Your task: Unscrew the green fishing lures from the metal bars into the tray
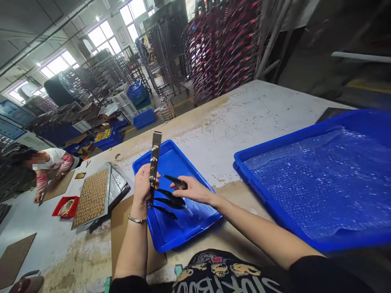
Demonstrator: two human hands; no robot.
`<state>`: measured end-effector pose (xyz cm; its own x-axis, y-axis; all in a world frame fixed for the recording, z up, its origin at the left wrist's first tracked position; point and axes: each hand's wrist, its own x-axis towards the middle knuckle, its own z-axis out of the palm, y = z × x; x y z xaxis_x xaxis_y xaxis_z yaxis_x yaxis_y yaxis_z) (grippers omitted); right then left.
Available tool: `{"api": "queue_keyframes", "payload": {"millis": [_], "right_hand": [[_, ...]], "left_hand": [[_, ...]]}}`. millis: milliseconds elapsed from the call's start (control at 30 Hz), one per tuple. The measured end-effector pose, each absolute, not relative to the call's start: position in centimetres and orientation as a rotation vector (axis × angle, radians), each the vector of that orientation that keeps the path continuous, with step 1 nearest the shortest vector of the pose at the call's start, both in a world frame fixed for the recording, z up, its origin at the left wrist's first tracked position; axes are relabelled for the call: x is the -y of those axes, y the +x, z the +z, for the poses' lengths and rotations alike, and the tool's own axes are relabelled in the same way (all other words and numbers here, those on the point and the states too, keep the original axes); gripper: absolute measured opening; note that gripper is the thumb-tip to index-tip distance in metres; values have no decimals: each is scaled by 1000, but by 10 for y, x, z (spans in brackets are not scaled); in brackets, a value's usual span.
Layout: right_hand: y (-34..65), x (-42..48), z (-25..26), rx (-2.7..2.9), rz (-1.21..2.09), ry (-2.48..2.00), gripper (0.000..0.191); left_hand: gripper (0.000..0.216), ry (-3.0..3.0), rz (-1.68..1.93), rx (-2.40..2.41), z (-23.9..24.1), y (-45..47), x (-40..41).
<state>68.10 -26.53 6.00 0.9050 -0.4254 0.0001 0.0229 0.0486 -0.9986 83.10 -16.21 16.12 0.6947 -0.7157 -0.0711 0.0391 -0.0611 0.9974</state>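
Observation:
My left hand [142, 185] is closed around a long dark bar [154, 151] with metal clips along its face, held upright over a blue tray [175, 247]. Several glossy black tapered pieces [168, 202] stick out to the right from the bar's lower part; whether each is clipped to it I cannot tell. My right hand [195, 190] pinches another black tapered piece [176, 181], its thin end pointing at the bar. That tip looks close to the clips, though contact cannot be made out. Part of the bar's lower end hides behind my left fingers.
A large blue tray [265, 142] lined with clear plastic stands to the right. Left are a brown dotted board [93, 189], a red bin [58, 209] and cardboard [120, 228]. Another person [55, 160] works at the far left. Racks of red pieces [220, 49] stand behind the table.

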Motion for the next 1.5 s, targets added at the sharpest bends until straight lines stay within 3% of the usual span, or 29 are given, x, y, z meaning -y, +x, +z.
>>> {"api": "queue_keyframes", "payload": {"millis": [133, 233, 300, 467, 667, 1000, 1267, 1500], "right_hand": [[663, 252, 61, -303, -397, -1522, 43], [645, 252, 69, -265, -410, -1580, 46], [629, 252, 75, -248, -409, -1643, 42], [581, 251, 91, -233, -420, -1786, 33], [524, 276, 106, -100, -351, -1970, 30], [441, 341, 75, -74, -439, -1631, 40], [380, 392, 100, -130, -464, -1478, 34], [357, 404, 115, -193, -451, -1684, 39]], "left_hand": [[55, 1491, -760, 544, 168, 821, 172], [64, 1416, -914, 649, 170, 812, 174], [67, 1362, -1003, 781, 167, 805, 174], [48, 1383, -1091, 1123, 160, 777, 177], [51, 1438, -1356, 1405, 174, 726, 187], [48, 1569, -1033, 1237, 188, 612, 254], [37, 1620, -928, 1277, 202, 559, 287], [32, 1718, -748, 1349, 182, 542, 286]]}}
